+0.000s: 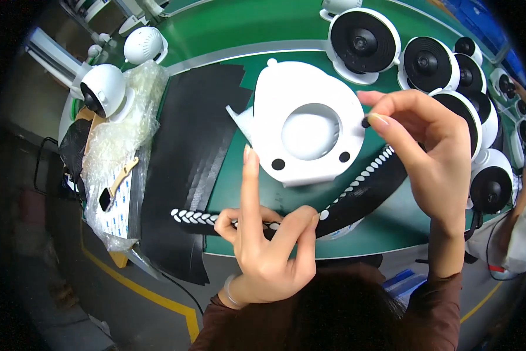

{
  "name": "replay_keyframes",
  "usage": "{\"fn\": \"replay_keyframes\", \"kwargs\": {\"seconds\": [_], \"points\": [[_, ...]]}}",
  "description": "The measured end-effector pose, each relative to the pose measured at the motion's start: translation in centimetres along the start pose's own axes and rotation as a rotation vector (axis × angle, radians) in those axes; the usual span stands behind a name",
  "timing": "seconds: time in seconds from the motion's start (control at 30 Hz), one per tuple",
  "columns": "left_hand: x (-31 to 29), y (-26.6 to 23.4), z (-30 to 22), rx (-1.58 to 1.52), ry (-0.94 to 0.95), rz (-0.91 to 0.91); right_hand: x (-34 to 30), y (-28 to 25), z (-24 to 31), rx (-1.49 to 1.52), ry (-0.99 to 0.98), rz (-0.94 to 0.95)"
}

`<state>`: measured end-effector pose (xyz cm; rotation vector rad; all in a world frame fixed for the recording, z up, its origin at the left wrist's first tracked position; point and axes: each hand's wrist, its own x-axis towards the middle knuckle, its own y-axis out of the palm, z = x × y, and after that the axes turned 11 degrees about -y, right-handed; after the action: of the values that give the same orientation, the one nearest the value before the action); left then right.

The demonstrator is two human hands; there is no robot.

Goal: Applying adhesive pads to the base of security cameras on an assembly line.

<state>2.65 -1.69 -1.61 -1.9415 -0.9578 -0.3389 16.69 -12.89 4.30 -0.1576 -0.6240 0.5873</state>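
Observation:
A white plastic fan base [305, 126] lies bottom-up on the green mat, with two black round pads stuck near its lower edge. My right hand [424, 158] pinches a small black round pad [365, 122] between thumb and forefinger at the base's right rim. My left hand [263, 240] holds down a long black backing strip [356, 190] dotted with white oval spots, index finger raised toward the base.
Several black-faced white fans [362, 42] stand in a row at the back right. Stacked black sheets [189, 152] lie left of the base, beside a clear plastic bag [119, 140] and two white fan heads [105, 88]. The bench's front edge [356, 253] runs just below my hands.

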Motion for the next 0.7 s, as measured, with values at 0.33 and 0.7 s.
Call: {"fn": "replay_keyframes", "kwargs": {"seconds": [0.33,0.7], "points": [[0.23,0.18,-0.28,-0.033,-0.031,0.047,1.21,0.47,-0.02,-0.207,-0.035,0.002],[0.14,0.04,-0.16,-0.067,-0.036,0.044,1.18,0.69,-0.09,-0.288,-0.082,-0.001]]}}
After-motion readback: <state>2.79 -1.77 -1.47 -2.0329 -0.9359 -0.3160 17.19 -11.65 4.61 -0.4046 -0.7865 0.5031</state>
